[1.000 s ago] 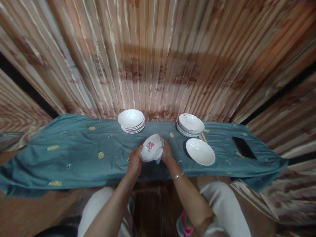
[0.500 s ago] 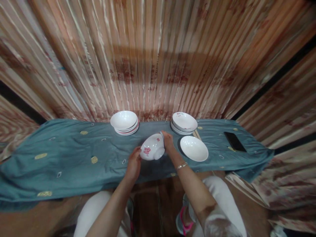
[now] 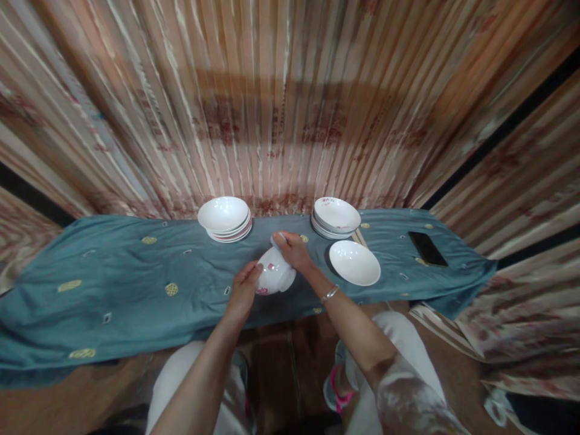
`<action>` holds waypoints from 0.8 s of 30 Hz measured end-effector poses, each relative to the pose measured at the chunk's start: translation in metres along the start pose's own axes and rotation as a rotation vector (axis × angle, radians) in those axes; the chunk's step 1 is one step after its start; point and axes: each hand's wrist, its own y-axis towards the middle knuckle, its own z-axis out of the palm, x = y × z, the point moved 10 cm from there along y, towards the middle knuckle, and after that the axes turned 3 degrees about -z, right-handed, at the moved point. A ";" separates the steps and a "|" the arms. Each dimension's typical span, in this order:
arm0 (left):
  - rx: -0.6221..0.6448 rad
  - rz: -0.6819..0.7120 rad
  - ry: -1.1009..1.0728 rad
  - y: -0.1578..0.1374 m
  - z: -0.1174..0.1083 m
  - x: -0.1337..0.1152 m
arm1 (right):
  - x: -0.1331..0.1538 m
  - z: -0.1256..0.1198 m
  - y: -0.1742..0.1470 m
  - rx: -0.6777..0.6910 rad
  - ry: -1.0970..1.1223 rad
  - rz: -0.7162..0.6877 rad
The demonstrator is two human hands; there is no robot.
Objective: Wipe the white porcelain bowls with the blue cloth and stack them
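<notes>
A white bowl (image 3: 274, 275) with red markings is tilted on its side above the cloth-covered table, its foot turned toward the lower right. My left hand (image 3: 244, 289) is closed on the bowl's left edge, thumb on the outer wall. At the upper rim, my right hand (image 3: 293, 249) presses a small pale bluish cloth (image 3: 277, 239) against the bowl; most of the cloth is hidden by the fingers. To the right of that hand lies a single white shallow dish (image 3: 354, 263).
Stacked white bowls (image 3: 223, 214) stand at the back left, and stacked flower-patterned dishes (image 3: 337, 214) at the back right. A black phone (image 3: 428, 248) lies farther right on the teal tablecloth (image 3: 131, 278). A pleated curtain (image 3: 254, 121) hangs directly behind the table.
My right hand has slid left and up along the bowl's rim with the cloth. The bowl has turned, so its large red marking now sits lower. The camera view has shifted slightly.
</notes>
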 end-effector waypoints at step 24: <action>-0.097 -0.033 -0.280 0.003 -0.022 0.015 | 0.037 0.015 -0.040 0.026 -0.009 -0.163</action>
